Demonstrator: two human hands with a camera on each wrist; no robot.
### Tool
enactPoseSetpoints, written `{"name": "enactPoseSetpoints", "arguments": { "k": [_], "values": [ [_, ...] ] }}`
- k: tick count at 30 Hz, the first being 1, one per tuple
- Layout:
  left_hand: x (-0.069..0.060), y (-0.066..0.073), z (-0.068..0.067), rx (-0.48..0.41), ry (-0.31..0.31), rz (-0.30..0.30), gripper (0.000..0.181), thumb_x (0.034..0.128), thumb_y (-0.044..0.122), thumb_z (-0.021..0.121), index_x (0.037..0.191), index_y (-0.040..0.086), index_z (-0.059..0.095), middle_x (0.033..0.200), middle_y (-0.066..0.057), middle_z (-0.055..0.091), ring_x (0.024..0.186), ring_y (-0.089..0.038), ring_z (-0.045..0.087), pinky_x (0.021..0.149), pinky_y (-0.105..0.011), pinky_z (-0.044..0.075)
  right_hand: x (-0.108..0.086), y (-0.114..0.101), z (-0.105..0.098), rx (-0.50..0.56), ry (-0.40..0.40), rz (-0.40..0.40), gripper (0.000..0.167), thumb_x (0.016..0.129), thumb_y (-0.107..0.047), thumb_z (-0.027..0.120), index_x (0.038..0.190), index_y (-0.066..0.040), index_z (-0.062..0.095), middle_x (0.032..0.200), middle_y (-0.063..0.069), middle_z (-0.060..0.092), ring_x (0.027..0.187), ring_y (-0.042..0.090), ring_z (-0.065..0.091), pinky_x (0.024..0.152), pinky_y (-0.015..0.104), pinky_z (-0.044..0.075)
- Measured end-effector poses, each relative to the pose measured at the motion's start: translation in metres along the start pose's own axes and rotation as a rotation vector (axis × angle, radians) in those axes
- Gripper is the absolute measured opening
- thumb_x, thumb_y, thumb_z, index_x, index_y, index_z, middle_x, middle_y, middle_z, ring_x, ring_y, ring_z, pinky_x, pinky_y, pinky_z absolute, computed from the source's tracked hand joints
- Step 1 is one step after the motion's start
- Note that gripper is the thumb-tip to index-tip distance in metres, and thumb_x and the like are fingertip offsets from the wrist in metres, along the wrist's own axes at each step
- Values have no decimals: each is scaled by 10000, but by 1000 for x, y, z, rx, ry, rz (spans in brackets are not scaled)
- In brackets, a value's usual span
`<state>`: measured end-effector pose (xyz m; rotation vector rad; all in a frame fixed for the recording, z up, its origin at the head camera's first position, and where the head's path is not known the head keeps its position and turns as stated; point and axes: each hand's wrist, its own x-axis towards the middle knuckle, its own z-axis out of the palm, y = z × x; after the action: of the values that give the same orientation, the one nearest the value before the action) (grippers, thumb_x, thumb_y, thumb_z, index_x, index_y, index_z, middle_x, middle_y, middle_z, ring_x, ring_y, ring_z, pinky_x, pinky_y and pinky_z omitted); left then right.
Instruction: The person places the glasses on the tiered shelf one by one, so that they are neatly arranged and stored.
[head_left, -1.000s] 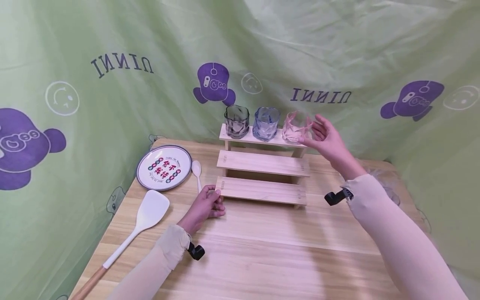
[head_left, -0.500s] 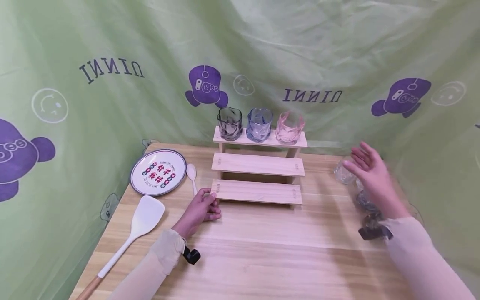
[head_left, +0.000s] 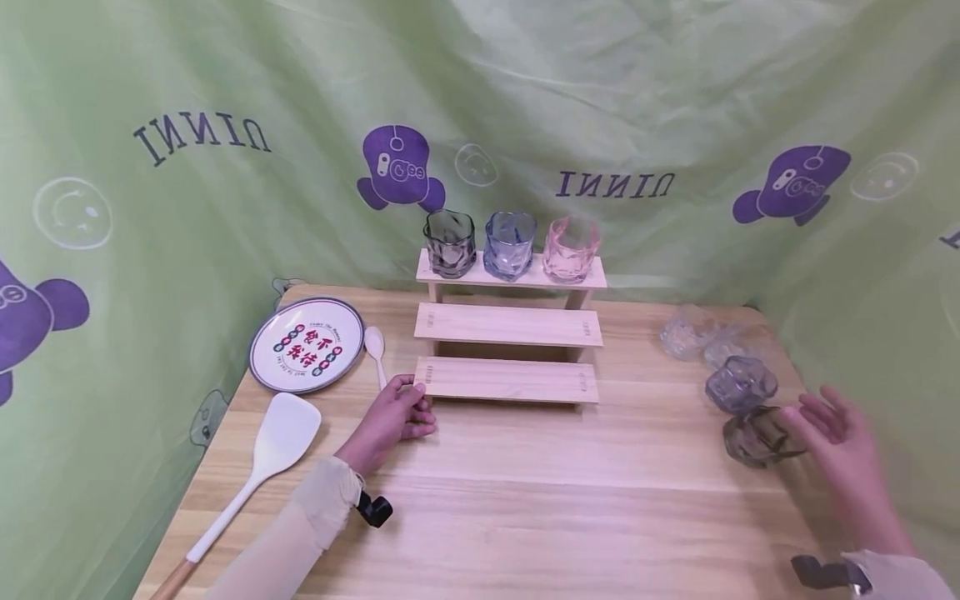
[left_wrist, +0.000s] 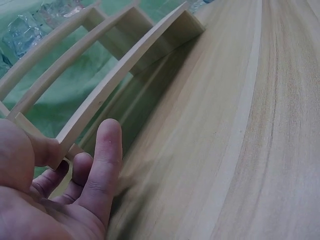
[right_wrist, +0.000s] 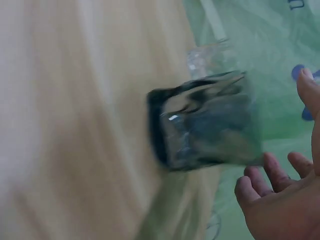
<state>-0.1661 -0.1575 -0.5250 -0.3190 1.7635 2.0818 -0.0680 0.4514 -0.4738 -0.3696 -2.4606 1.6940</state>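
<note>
My left hand (head_left: pixel 386 421) pinches the left end of the lowest step of a three-step wooden rack (head_left: pixel 506 381); in the left wrist view the thumb and some fingers (left_wrist: pixel 102 165) lie around that corner. On the top step stand a grey glass (head_left: pixel 450 246), a blue glass (head_left: pixel 509 247) and a pink glass (head_left: pixel 570 250). At the right, my right hand (head_left: pixel 847 450) is beside a dark grey glass (head_left: pixel 756 439), fingers spread and apart. In the right wrist view this dark glass (right_wrist: pixel 210 125) is blurred, with the fingertips near its rim; whether they touch is unclear.
Behind the dark glass are a bluish glass (head_left: pixel 741 385) and clear glasses (head_left: pixel 686 333). On the left lie a plate (head_left: pixel 307 346) with red lettering, a small white spoon (head_left: pixel 375 343) and a white spatula (head_left: pixel 281 437) with a wooden handle. A green curtain (head_left: pixel 637 100) encloses the table.
My right hand has let go of the pink glass on the top step and moved right and towards me, to the dark glass. My left hand keeps its hold on the rack.
</note>
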Motion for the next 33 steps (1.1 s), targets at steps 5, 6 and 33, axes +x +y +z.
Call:
{"name": "enactPoseSetpoints", "arguments": {
  "k": [5,6,33],
  "values": [
    [-1,2,2,3,-1,-9,354,1077,211,527,1370,74,384,977,-132,585,801,-255,666,801,-442,631,-8,18,5,-211,-39,53,885,1033,-242,626,1625,-116,-20,1623,231,203,1307,-53,384,965,16,361],
    [-1,2,2,3,-4,-7,365,1076,210,530,1378,71,380,978,-133,586,800,-253,665,802,-445,631,-8,20,7,-234,-46,58,906,1027,-256,637,1619,-85,-26,1601,277,220,1283,-56,404,953,6,358],
    [2,6,-3,-5,41,-9,408,1041,168,603,1348,-35,428,1078,-192,600,859,-234,647,830,-386,626,-9,33,35,-295,-32,35,759,918,-265,789,1491,32,390,1323,182,578,1023,-73,484,1014,115,388]
  ]
}}
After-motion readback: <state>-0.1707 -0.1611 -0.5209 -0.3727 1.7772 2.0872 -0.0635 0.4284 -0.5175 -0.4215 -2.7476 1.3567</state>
